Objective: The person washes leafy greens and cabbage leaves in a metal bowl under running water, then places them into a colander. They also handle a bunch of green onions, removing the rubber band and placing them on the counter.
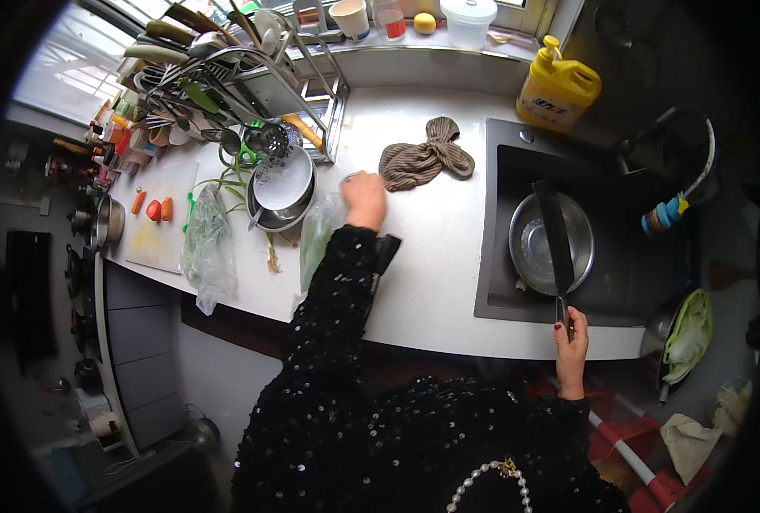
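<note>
My right hand (571, 351) grips the handle of a dark-bladed kitchen knife (554, 237). The blade extends over a round metal bowl (524, 240) in the dark sink. My left hand (364, 199) is over the white counter with its fingers curled. Its palm side is hidden, so I cannot tell whether it holds anything. Just left of it lies a clear plastic bag with green vegetables (319, 234). A knotted brown striped cloth (421, 160) rests just beyond it, to the right.
A white colander (283, 176) sits in a metal basin (279, 226). Farther left, a cutting board (155, 250) bears carrot pieces (167, 208) and a red piece. A utensil rack (319, 96) stands behind. A yellow pump bottle (554, 93) is beside the sink (492, 218), near a faucet (710, 144).
</note>
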The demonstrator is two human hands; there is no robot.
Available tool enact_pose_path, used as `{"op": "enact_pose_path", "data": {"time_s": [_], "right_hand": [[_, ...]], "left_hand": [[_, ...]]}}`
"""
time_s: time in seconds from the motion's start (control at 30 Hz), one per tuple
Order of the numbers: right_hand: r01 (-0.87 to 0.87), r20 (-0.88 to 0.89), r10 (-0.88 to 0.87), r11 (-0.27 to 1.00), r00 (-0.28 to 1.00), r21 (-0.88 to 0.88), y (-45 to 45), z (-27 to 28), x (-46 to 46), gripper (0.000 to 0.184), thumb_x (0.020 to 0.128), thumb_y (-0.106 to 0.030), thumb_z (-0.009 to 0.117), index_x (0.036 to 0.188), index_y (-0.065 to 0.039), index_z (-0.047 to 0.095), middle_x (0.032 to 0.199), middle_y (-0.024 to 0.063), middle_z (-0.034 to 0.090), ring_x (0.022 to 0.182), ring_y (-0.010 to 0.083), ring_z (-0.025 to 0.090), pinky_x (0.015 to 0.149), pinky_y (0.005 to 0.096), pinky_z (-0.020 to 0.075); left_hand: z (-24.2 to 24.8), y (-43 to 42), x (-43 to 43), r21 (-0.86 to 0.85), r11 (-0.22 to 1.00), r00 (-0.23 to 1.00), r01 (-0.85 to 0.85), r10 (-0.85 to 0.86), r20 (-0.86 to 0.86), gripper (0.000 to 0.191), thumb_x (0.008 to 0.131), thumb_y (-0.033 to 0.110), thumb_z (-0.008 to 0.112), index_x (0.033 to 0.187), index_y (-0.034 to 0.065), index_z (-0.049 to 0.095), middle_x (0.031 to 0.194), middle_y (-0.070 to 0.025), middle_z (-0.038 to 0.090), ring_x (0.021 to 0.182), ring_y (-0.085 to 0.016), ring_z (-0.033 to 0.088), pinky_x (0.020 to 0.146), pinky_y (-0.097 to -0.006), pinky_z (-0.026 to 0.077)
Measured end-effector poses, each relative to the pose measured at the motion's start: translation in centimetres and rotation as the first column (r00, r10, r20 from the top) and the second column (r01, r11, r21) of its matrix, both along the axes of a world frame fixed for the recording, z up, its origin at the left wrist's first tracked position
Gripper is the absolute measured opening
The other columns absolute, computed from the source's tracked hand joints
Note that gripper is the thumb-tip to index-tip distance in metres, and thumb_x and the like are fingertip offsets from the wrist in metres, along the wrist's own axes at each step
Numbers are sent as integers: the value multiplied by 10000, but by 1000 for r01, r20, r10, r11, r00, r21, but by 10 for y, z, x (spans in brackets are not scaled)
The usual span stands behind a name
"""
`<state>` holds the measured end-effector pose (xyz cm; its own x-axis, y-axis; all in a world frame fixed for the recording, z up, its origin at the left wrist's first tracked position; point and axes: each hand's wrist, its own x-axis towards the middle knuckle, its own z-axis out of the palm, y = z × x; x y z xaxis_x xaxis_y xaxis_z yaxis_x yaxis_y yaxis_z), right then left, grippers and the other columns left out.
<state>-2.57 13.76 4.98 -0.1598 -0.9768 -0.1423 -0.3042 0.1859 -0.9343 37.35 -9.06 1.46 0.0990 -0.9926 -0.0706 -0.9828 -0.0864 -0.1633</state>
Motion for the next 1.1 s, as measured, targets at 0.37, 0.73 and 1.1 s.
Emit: {"op": "enact_pose_path", "data": {"time_s": [0.37,0.73,1.1], "right_hand": [[12,91,-11,1000,996,-2,-2,-12,-6,331,918,-91,570,1210,38,485,1107,51,464,973,134,467,894,244,379],[86,33,-87,996,996,37,16,-1,-2,325,903,-129,584,1177,22,494,1074,58,466,948,144,464,865,258,386],[145,86,-152,986,985,81,30,-4,-12,322,904,-108,561,1178,39,477,1059,53,452,926,133,451,851,247,375]], "left_hand": [[18,-50,-74,-355,796,743,490,-595,-307,430,909,168,510,1337,209,491,1388,-114,463,1293,-310,427,1061,-584,304],[-81,-117,36,-608,761,792,-226,-220,-570,309,942,113,460,1227,22,536,1281,-196,524,1186,-349,491,1010,-413,386],[-78,-163,-88,-509,729,710,458,-644,-284,321,952,211,430,1212,67,550,1314,-170,514,1244,-333,457,1052,-435,355]]}}
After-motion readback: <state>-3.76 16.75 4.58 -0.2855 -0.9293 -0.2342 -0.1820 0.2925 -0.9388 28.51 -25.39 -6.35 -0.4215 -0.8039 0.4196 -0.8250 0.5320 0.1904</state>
